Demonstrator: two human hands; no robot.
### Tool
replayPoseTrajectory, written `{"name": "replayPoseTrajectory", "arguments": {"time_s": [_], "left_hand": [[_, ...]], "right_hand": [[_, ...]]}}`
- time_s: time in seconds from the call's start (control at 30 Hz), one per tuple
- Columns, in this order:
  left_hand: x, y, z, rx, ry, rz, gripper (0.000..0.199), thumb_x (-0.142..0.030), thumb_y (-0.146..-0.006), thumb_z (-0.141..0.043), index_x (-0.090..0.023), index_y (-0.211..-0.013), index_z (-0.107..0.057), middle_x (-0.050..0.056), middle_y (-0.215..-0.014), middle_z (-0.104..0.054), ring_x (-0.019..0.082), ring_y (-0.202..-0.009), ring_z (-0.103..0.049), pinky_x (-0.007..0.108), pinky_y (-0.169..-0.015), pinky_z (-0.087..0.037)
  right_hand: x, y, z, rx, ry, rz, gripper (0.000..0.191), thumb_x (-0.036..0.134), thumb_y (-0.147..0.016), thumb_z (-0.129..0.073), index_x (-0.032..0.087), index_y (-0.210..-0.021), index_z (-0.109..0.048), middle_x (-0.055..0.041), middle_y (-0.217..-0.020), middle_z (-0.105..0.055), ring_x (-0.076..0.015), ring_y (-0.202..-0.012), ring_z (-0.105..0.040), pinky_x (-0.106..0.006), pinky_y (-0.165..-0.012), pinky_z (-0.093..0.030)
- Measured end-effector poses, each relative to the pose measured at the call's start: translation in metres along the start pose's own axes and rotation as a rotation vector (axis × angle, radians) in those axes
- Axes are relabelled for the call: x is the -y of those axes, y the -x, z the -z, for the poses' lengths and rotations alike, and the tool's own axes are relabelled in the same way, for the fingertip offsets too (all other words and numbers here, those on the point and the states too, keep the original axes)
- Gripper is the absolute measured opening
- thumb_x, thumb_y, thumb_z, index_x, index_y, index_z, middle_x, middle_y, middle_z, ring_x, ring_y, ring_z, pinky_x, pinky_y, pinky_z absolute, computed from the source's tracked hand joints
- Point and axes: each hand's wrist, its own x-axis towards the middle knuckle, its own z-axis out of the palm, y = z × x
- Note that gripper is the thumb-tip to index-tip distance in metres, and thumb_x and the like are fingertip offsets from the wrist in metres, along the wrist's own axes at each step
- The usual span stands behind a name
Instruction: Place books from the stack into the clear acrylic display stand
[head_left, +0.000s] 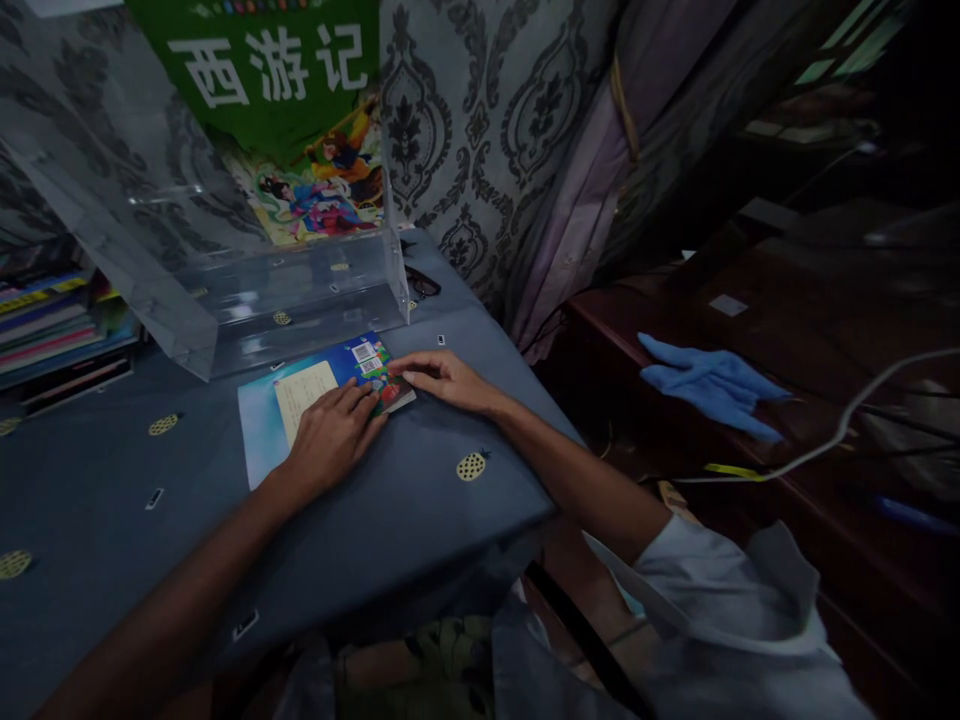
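A thin book (259, 425) lies back cover up on the cloth-covered table, its blue cover showing a cream text panel and a barcode. My left hand (334, 430) rests flat across its lower middle, fingers stretched out over the cover and hiding part of it. At the book's right edge, my right hand (446, 382) has thumb and fingers close together on the corner, where page edges show. Just behind the book stands a clear acrylic book stand (307, 325). A green picture book (300, 130) with white Chinese characters leans upright in it.
Several stacked books (52, 325) are at the table's left side. Dark-framed glasses (424, 283) lie behind the stand's right end. A patterned curtain (472, 120) hangs behind. To the right, a dark red surface holds a blue glove (709, 380) and a pale cable (840, 425).
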Motion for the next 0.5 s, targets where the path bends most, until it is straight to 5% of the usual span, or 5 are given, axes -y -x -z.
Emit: {"name": "replayPoseTrajectory", "arguments": {"time_s": [0.5], "left_hand": [[-0.001, 0.001, -0.004, -0.003, 0.032, -0.007, 0.042, -0.033, -0.104, -0.036, -0.016, -0.128, -0.066, 0.013, -0.13, -0.068, 0.032, -0.131, -0.056, 0.053, -0.108, -0.048]], "right_hand": [[0.013, 0.004, 0.005, 0.07, 0.014, -0.012, 0.036, 0.051, -0.092, -0.062, 0.019, -0.095, -0.078, -0.0075, -0.122, -0.073, -0.0226, -0.116, -0.065, -0.039, -0.103, -0.047]]}}
